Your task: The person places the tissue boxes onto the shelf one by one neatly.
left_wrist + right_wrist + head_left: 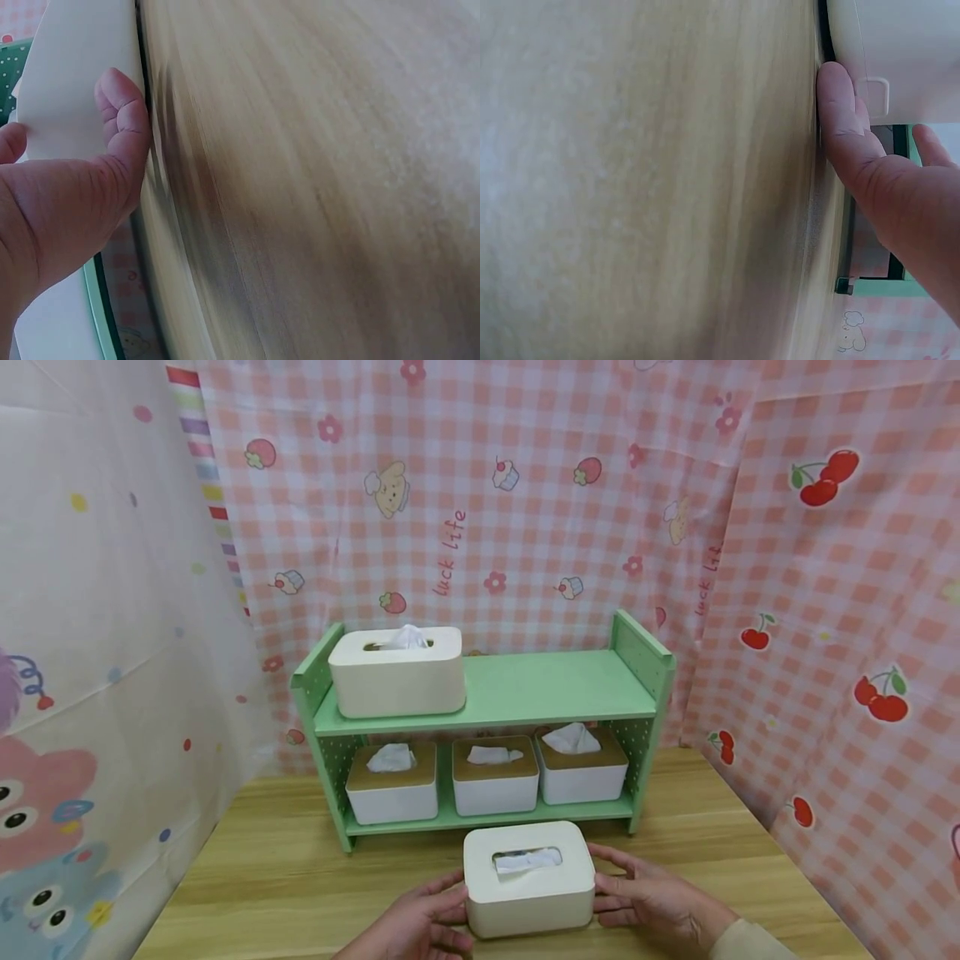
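Note:
A cream tissue box [531, 906] with a white tissue in its oval slot is at the front of the table, held between two hands. The left hand [423, 920] grips its left side, fingers against the wall and low edge. On the opposite side, the right hand [651, 893] holds the box with its fingers spread along the wall. In the left wrist view, bent fingers [124, 112] lie along the box's pale side [71, 90]. The right wrist view shows fingertips [835, 82] at the bottom edge of the box [915, 60], close over the tabletop.
Behind stands a green two-tier shelf [555, 685]. Its top holds a larger cream tissue box [397, 685] at the left. Three white boxes with brown lids, a left one [393, 806], a middle one [495, 793] and a right one [585, 783], line the lower tier. Patterned curtains [525, 527] surround the table.

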The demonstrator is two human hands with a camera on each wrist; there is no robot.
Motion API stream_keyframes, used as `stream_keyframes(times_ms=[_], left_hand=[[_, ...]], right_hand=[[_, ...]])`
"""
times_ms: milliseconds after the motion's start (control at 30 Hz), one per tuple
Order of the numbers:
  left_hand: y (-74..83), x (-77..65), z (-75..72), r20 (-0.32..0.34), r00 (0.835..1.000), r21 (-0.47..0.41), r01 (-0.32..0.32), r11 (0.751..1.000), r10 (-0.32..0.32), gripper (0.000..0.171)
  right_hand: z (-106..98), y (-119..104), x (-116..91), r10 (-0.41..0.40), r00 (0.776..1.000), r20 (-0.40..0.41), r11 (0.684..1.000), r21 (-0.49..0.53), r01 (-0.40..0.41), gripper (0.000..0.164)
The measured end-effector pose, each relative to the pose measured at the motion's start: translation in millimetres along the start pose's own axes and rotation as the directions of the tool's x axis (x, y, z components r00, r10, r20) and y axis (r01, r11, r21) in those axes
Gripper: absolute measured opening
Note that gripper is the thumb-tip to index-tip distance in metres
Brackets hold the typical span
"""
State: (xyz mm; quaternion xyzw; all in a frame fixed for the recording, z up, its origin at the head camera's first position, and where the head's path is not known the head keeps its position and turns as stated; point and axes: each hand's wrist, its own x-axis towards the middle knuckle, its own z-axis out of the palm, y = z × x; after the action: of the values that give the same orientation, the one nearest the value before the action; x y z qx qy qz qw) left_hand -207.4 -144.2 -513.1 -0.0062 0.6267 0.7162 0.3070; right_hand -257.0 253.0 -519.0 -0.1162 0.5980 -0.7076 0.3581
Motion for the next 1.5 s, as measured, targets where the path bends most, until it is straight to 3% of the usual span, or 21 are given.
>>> stream_keyframes(times_ms=[267,467,867,1500], left_hand=[[0.9,-2.7,2.9,-0.046,0.999,0.004,-0.009,1.000,0.009,0.089],[5.8,-7.3,3.9,-0.082,0.996,0.062,-0.033,0.998,0.038,0.086],[12.2,-16.1,2.7,-0.081,0.994,0.124,-0.063,0.990,0.073,0.085],[23.4,-23.1,7.2,-0.089,0.993,0.124,-0.068,0.990,0.079,0.085]], right_hand=[[-1,1,-2,-0.002,1.000,0.008,1.000,-0.014,0.002,0.078],[1,0,-4,0.002,1.000,0.020,1.000,-0.006,-0.001,0.079],[6,-4,-6,-0.011,0.999,0.030,1.000,0.017,0.011,0.078],[11,-17,-13,-0.049,0.999,0.023,0.998,-0.033,0.050,0.079]])
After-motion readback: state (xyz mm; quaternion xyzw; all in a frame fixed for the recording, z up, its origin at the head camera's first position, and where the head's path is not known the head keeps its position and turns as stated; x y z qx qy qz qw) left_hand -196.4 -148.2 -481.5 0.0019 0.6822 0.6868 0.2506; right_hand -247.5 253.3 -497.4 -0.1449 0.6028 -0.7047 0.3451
